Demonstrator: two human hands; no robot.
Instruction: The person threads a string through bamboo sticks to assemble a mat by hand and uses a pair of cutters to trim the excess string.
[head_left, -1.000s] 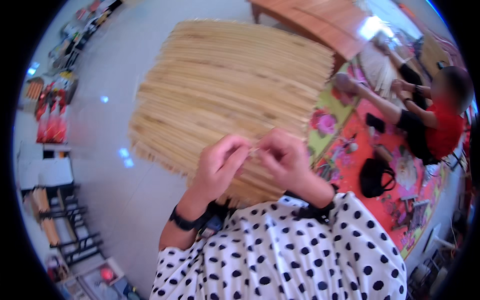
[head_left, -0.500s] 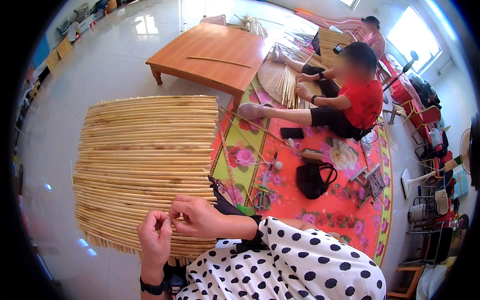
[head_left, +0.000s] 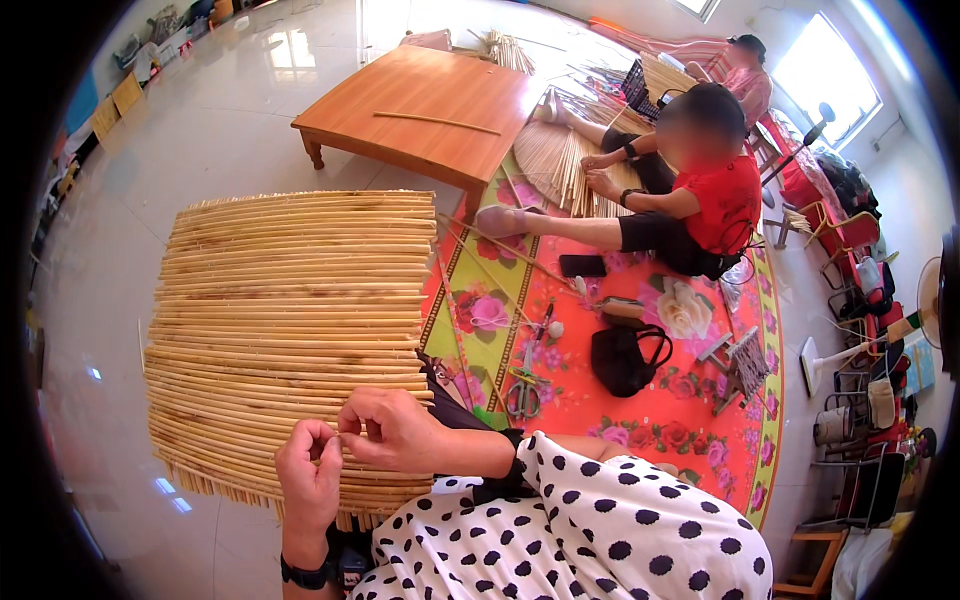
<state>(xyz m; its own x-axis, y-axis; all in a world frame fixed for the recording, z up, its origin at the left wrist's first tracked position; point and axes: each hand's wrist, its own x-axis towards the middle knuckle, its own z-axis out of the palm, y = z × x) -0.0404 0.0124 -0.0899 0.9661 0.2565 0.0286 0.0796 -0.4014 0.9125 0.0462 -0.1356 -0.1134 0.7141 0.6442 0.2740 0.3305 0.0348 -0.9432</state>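
Observation:
A mat of pale reed stalks (head_left: 290, 290), laid side by side in rows, spreads in front of me and over my lap. Close to its near edge, my left hand (head_left: 308, 465) is closed in a pinch, thumb against the curled fingers. My right hand (head_left: 390, 428) reaches in from the right, also pinched, its fingertips almost meeting the left ones just above the stalks. Whatever lies between the fingertips is too small to make out. Small pale dots run in lines across the stalks.
A low wooden table (head_left: 410, 95) with one stalk (head_left: 437, 123) on it stands beyond the mat. Scissors (head_left: 523, 395), a black handbag (head_left: 625, 360) and a wound frame (head_left: 745, 370) lie on the flowered sheet (head_left: 600, 405). A person in red (head_left: 715, 205) sits handling stalks; another person (head_left: 745, 85) is behind.
My hands keep almost the same pinched pose, shifting only very slightly. The person in red has moved their hands and head a little to the left.

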